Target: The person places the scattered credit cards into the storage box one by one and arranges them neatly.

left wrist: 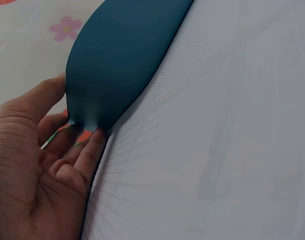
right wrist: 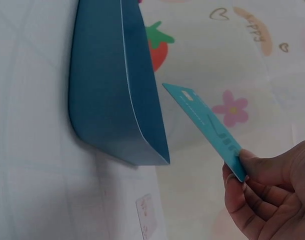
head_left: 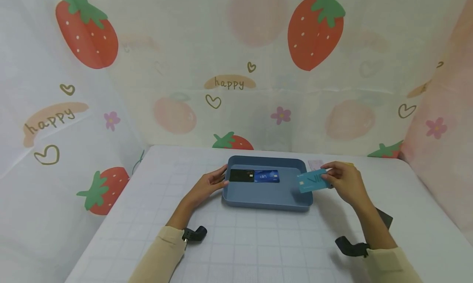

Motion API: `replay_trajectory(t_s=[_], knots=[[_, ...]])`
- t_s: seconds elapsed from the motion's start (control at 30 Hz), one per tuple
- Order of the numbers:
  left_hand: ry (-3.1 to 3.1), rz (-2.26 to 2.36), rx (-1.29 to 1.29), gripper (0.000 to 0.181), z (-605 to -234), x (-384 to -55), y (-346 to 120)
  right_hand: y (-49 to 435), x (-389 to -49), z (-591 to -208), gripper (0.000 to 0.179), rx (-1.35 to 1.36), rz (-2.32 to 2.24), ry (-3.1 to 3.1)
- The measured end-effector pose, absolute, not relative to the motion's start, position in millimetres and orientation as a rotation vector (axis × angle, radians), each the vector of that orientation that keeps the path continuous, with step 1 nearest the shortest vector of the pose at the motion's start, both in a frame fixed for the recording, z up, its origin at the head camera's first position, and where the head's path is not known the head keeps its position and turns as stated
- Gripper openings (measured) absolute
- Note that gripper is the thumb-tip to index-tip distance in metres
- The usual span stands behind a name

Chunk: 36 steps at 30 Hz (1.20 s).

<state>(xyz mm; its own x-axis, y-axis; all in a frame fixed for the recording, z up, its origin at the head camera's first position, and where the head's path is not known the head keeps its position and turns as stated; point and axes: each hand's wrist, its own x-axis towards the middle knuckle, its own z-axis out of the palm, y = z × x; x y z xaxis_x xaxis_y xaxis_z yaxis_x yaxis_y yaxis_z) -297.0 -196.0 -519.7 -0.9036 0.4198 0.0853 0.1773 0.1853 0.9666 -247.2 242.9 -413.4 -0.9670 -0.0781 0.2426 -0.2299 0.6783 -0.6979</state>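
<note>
Right of centre in the head view, the right hand (head_left: 345, 182) pinches a flat, plastic-looking turquoise VIP card (head_left: 311, 181) by one end, apparently keeping its print clear, near the right rim of a smooth, round-cornered blue-grey tray (head_left: 258, 196). Left of centre, the left hand (head_left: 205, 188) grips its end wall, likely steadying it; a black card (head_left: 239, 176) and a dark-blue card (head_left: 267, 176) lie inside.

A backdrop (head_left: 192, 49) printed with strawberries (head_left: 315, 38), pink flowers (head_left: 281, 115) and "happy" lettering (head_left: 230, 83) hangs behind a faintly gridded white tabletop (head_left: 251, 246).
</note>
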Motion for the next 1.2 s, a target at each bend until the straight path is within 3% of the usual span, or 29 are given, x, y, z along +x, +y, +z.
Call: replay_trajectory(t_s=[1.2], knots=[[2.250, 1.805, 0.587, 0.070, -514, -292, -195, 216, -269, -416, 0.029, 0.169, 1.377, -2.706]])
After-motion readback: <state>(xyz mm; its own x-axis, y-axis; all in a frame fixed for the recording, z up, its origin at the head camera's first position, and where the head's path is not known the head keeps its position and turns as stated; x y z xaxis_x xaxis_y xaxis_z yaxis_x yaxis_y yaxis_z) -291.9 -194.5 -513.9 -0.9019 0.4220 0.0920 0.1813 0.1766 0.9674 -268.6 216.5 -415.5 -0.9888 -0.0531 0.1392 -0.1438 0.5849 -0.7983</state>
